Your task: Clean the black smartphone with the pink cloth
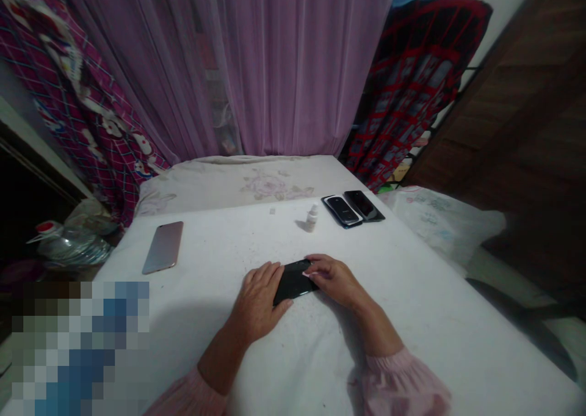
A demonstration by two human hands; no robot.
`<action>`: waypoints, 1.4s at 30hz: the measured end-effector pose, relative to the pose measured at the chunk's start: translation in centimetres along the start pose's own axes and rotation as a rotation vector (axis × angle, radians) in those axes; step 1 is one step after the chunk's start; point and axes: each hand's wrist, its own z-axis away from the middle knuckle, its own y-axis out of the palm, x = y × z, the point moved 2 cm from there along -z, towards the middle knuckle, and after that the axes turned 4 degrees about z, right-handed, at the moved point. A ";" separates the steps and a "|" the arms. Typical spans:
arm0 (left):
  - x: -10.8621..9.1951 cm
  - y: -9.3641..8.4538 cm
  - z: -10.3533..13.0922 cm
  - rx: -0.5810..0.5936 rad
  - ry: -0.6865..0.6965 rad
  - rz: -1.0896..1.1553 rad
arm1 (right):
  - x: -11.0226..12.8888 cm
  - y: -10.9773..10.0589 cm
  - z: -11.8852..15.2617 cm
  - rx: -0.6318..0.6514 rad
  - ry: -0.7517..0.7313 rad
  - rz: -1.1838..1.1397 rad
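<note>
A black smartphone lies on the white-covered table, dark glossy face up. My left hand grips its left end, with the fingers over the far side and the thumb at the near edge. Over the right end, my right hand is closed in a pinch on a small pale piece of material, which touches the glass. The fingers mostly hide that piece, so its kind is unclear. Beyond the phone stands a small white bottle, upright and apart from both hands.
A rose-gold phone lies at the left. Several dark phones lie together at the back right. A tiny pale square is near the far edge of the white cloth. Purple curtains hang behind; a water jug stands left.
</note>
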 end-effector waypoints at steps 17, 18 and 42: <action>0.2 0.4 0.0 -0.025 -0.010 0.029 | 0.1 -0.1 -0.8 0.009 0.020 -0.039; 0.2 0.3 0.0 -0.026 -0.009 0.032 | 0.0 -0.4 -0.6 0.045 0.019 -0.068; 0.3 0.5 0.0 -0.010 -0.001 0.059 | 0.7 0.8 -1.7 -0.126 0.050 0.235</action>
